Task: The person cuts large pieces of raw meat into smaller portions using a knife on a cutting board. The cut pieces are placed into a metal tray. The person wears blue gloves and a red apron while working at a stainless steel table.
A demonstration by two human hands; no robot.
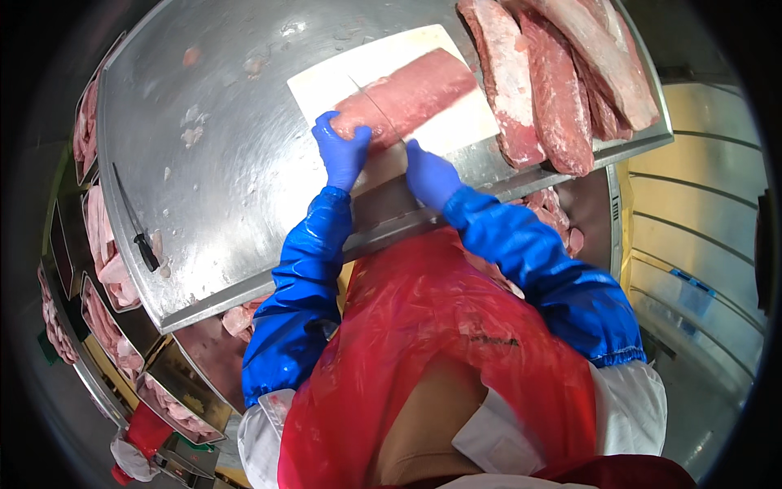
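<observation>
A long pink pork loin (432, 85) lies aslant on a white cutting board (319, 83). My left hand (342, 153), in a blue glove, is closed on the loin's near left end, thumb and fingers pressed against the meat. In my right hand (432, 175), also gloved in blue, is a knife (375, 106); its handle is hidden inside the fist. The thin blade lies across the loin a little to the right of my left hand, its tip pointing away from me. How deep it sits in the meat I cannot tell.
The board rests on a metal table (236, 155) with a raised edge. Several large loins (562, 106) are heaped at the right. A black-handled knife (147, 251) lies near the left edge. Trays of meat (106, 326) stand beyond it, and a person in red (147, 432) is at lower left.
</observation>
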